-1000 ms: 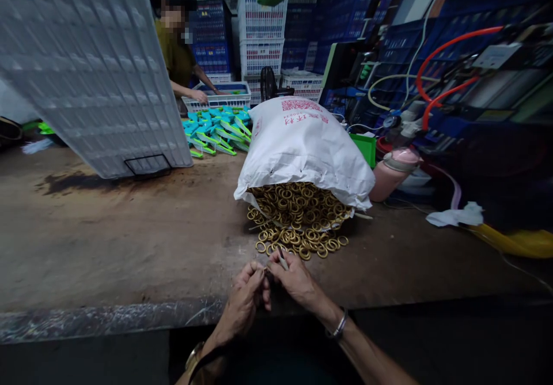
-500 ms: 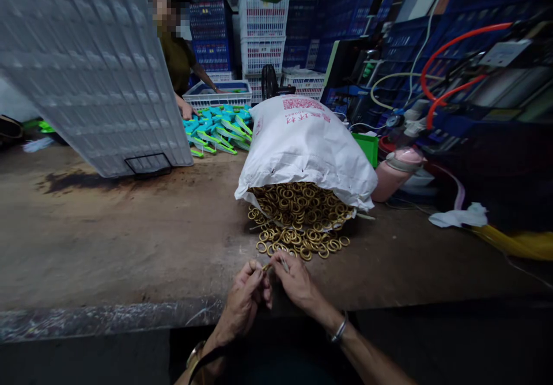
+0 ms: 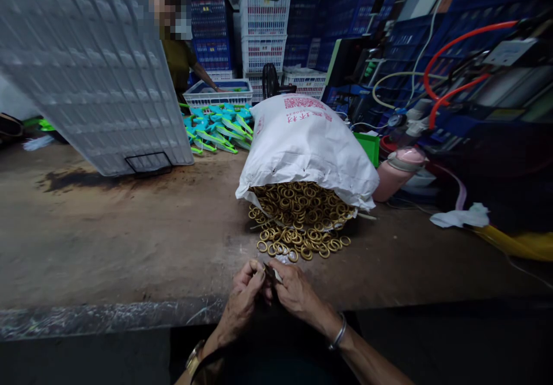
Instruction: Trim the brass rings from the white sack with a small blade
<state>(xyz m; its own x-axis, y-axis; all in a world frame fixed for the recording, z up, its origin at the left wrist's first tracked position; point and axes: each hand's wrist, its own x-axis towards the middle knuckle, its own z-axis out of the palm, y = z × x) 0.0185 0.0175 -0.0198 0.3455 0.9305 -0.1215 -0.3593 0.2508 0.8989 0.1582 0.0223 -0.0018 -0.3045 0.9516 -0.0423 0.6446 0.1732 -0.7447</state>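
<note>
My left hand [image 3: 247,290] is closed, thumb and forefinger pinching a small ring that is mostly hidden. Close against it, my right hand [image 3: 298,293] is closed around a small tool [image 3: 277,275] with a dark tip and a pale part; its exact kind is unclear. The tip points at the left fingertips. Just beyond both hands lies a heap of brass-coloured rings [image 3: 296,238], spilling from the mouth of a white woven sack [image 3: 306,143] with red print. The sack lies on its side on the wooden table [image 3: 129,241].
A translucent ribbed plastic panel [image 3: 99,74] stands at left. Behind it a person [image 3: 179,65] reaches into a white basket [image 3: 220,94], near a pile of turquoise and green clip-like pieces [image 3: 218,125]. A pink bottle [image 3: 400,172] and red hoses [image 3: 453,97] are at right.
My right hand has shifted slightly, and the dark tip of its tool now shows by the left fingers. The other person's nearer hand has left the pile and dropped out of sight.
</note>
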